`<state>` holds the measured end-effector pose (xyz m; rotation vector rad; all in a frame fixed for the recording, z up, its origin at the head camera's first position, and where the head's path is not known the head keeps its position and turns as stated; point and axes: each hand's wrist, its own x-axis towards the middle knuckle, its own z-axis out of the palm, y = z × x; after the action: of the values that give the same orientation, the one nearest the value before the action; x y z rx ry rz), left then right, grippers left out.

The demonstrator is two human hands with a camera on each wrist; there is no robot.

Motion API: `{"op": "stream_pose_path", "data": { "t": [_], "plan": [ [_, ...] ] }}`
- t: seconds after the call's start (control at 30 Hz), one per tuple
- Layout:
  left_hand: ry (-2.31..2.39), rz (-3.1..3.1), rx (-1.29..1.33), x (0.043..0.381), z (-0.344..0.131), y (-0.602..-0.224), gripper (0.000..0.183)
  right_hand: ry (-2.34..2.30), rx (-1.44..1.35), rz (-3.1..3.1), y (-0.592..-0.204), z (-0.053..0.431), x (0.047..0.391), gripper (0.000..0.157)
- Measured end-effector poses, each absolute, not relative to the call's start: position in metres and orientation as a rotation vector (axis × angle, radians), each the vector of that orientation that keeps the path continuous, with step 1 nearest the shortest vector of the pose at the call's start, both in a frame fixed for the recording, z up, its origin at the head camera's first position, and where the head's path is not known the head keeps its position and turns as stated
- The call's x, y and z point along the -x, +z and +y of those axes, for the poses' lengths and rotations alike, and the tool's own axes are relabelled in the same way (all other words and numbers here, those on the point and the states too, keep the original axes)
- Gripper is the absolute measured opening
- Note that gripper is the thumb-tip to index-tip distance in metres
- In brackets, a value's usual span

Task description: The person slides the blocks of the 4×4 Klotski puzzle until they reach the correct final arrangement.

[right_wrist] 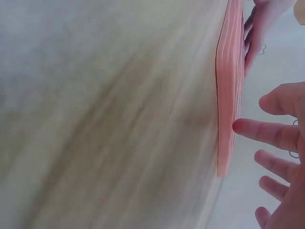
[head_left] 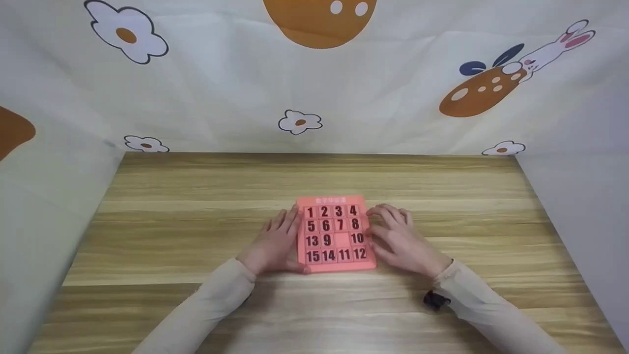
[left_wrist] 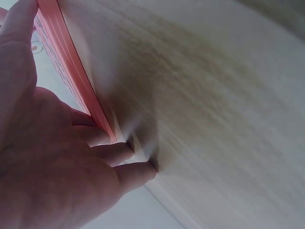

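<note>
A pink number sliding puzzle (head_left: 339, 267) lies flat on the table. Its upper rows read 1 2 3 4 and 5 6 7 8, the third shows 13, 9, a gap and 10, and the bottom one 15, 14, 11, 12. Along the left edge rests my left hand (head_left: 276, 243), fingers extended and thumb at the lower left corner; in the left wrist view some fingertips reach the tabletop. My right hand (head_left: 403, 241) is at the right edge with fingers spread and slightly bent. The right wrist view puts one fingertip (right_wrist: 239, 126) right at the frame's side (right_wrist: 226, 95).
The wood-grain table (head_left: 196, 182) surrounds the puzzle. A pale cloth (head_left: 221, 88) printed with flowers and a rabbit hangs at the back, and light walls stand on both sides. Something small and black (head_left: 435, 299) is at the right wrist's sleeve.
</note>
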<state>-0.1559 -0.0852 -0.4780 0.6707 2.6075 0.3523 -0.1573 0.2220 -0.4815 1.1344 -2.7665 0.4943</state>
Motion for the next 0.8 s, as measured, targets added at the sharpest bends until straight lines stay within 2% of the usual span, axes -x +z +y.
{"op": "stream_pose_path", "data": {
  "t": [0.5, 0.8],
  "plan": [
    [0.349, 2.607, -0.662, 0.157, -0.086, -0.479, 0.126, 0.548, -1.207, -2.720, -0.485, 0.218, 0.158, 0.016],
    [0.353, 2.600, -0.657, 0.156, -0.084, -0.478, 0.125, 0.641, -1.481, -2.723, -0.484, 0.209, 0.154, 0.034]
  ]
}}
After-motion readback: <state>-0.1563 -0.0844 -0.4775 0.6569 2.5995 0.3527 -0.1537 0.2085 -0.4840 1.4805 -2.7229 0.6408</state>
